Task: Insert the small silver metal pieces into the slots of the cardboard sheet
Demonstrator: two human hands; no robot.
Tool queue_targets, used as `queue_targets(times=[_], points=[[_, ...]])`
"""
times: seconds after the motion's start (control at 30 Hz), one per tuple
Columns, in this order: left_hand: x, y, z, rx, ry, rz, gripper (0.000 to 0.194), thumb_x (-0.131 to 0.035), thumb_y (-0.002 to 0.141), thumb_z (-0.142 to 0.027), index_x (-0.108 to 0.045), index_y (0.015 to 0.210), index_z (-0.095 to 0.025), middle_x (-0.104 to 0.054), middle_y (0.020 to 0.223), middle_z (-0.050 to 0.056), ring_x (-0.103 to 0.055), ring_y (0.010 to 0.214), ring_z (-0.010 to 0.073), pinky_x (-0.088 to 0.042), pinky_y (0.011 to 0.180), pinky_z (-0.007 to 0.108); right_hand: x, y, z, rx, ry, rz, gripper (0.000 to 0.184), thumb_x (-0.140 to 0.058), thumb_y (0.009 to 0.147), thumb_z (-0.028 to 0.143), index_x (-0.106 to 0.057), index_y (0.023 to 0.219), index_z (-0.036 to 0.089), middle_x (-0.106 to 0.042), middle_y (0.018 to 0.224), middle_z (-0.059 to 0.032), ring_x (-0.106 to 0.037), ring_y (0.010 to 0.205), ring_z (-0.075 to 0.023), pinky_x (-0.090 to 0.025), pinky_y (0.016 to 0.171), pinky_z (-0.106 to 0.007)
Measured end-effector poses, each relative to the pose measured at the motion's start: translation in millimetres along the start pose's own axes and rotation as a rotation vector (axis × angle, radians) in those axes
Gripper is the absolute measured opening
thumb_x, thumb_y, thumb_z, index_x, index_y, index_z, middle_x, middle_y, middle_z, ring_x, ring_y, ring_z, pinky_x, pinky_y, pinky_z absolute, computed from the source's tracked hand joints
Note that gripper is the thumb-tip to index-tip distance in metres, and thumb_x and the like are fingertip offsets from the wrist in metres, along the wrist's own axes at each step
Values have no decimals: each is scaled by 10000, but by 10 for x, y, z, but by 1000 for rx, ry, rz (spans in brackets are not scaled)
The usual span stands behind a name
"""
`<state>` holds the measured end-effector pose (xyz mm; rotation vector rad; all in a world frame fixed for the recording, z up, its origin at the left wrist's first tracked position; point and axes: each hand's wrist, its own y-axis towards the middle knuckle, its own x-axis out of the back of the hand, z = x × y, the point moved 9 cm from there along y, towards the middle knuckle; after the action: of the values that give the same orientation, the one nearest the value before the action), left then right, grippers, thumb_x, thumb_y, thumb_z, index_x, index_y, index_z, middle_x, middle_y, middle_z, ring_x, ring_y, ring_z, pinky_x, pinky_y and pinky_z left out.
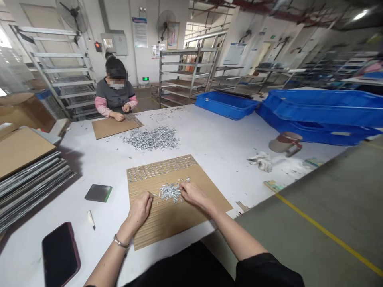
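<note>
A brown corrugated cardboard sheet [191,215] lies before me on the table. Rows of small silver pointed pieces [161,167] cover its far edge, and a loose pile of the same pieces [170,192] sits mid-sheet. My left hand [140,209], left of the pile, is closed in a pinch with a small silver piece [154,195] at its fingertips. At the pile's right side, my right hand [194,193] has its fingers pressed together; what they hold, if anything, is too small to make out.
Across the white table [209,135], a person [115,93] handles another cardboard sheet [110,126]. A larger silver heap [152,138] lies between us. Stacked boards [30,179], a phone [60,255], a marker [91,220] and a dark block [98,193] are left; blue bins [227,105] and a mug [285,142] right.
</note>
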<state>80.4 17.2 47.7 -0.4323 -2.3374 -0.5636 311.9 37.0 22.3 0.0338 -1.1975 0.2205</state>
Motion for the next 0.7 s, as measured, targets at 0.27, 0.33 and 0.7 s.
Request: queue_targets(times=[0.27, 0.33, 0.7], points=[[576, -241, 698, 395, -488, -316, 288, -607, 875, -471, -635, 866, -185, -616, 651, -8, -570, 553, 138, -481, 578, 266, 150, 203, 522, 74, 182, -78, 206, -482, 968, 242, -672, 940, 168, -722, 882, -78, -637, 825, -185, -408, 784, -259], [548, -280, 840, 446, -585, -363, 319, -643, 844, -494, -629, 856, -175, -592, 631, -23, -546, 529, 120, -472, 538, 244, 29, 358, 851, 156, 274, -35, 189, -510, 946, 248, -682, 897, 186, -723, 863, -54, -632, 820, -178, -415, 781, -259], [499, -577, 1238, 643, -806, -540, 326, -739, 745, -438, -685, 892, -152, -695, 646, 18, -621, 555, 136, -526, 599, 263, -767, 1182, 1689, 162, 594, -30, 145, -546, 859, 237, -653, 777, 183, -633, 609, 16, -563, 571, -136, -399, 607, -227]])
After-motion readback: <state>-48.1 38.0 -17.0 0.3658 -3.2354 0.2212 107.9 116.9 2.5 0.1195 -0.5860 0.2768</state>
